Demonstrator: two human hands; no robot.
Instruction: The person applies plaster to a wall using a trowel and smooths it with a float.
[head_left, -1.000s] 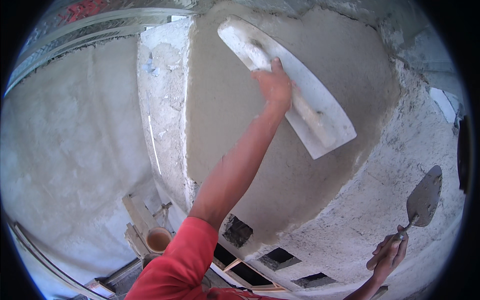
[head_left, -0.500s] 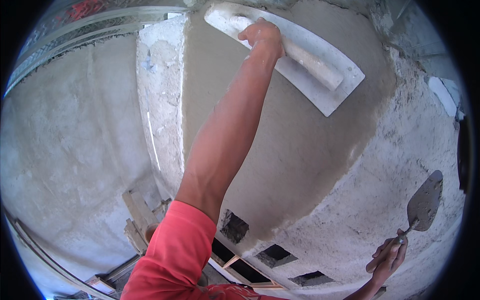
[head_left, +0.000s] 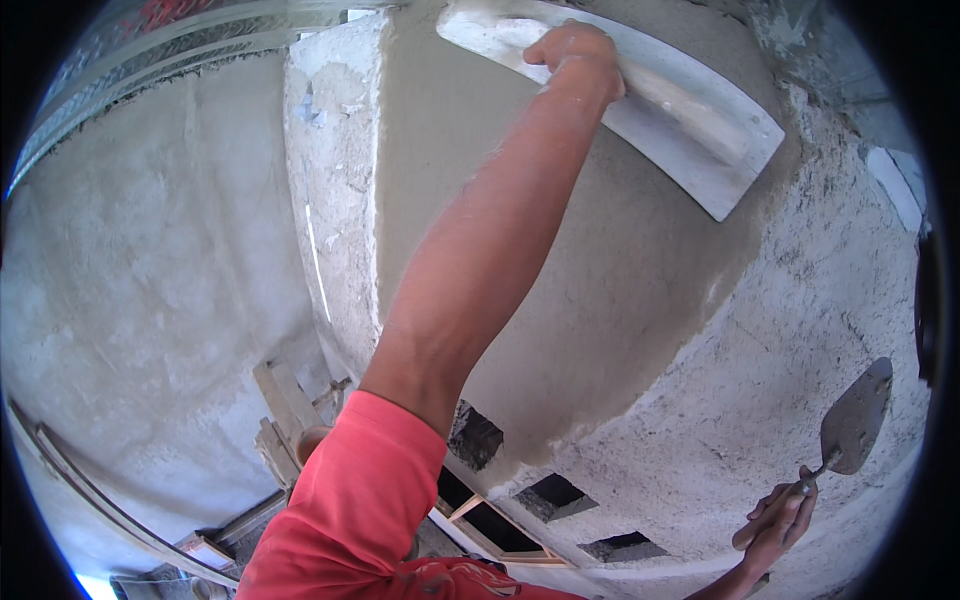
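Note:
My left hand is stretched high up the wall, fingers wrapped round the thick handle of a long, pale plastering float. The float lies tilted against a smooth, damp-looking plaster patch, its lower right end close to the patch's right edge. At the lower right my right hand is closed on the handle of a pointed trowel, blade upward. Some mortar clings near the trowel's neck. This trowel appears held apart from the wall.
Rough, lighter wall borders the patch on the right. Several dark square holes run along the wall below. Wooden boards stand at the lower left, beside a grey side wall. A pale column edge rises left of the patch.
My left hand has slid the float to the right across the plaster, toward the patch's right edge. The right hand and trowel sit slightly lower in view.

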